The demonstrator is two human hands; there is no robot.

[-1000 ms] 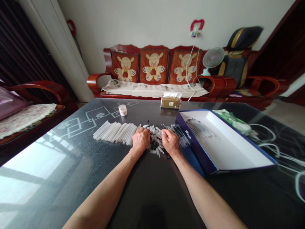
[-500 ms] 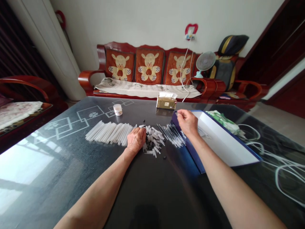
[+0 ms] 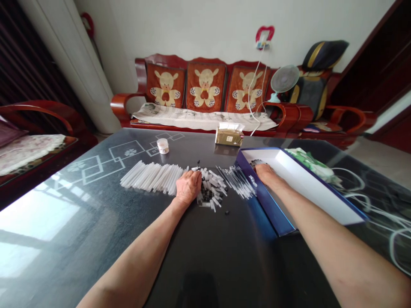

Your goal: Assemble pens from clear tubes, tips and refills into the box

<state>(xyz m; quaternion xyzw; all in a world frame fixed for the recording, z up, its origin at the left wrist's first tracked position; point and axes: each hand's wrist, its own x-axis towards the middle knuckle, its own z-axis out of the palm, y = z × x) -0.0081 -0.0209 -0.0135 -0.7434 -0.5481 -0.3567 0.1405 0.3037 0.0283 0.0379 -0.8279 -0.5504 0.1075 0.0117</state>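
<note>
My left hand [image 3: 188, 187] is closed in a loose fist between a row of translucent white pen barrels [image 3: 150, 176] and a heap of small white and black pen parts [image 3: 214, 187]. Whatever its fingers hold is hidden. My right hand [image 3: 266, 172] reaches down inside the left end of a shallow blue box [image 3: 272, 209] with a white interior. The box wall hides most of its fingers, and some small items lie beside them. Between the heap and the box lies a row of thin pen refills [image 3: 236, 181].
At the back of the dark table [image 3: 192, 244] stand a small white tub [image 3: 163, 146] and a tissue box [image 3: 229, 134]. A green and white plastic bag [image 3: 313, 164] and white cables [image 3: 379, 211] lie right of the box. One black piece [image 3: 227, 212] sits apart from the heap.
My right hand has gone from above the box's left edge down into the box. My left hand stays closed beside the heap. The view has shifted slightly.
</note>
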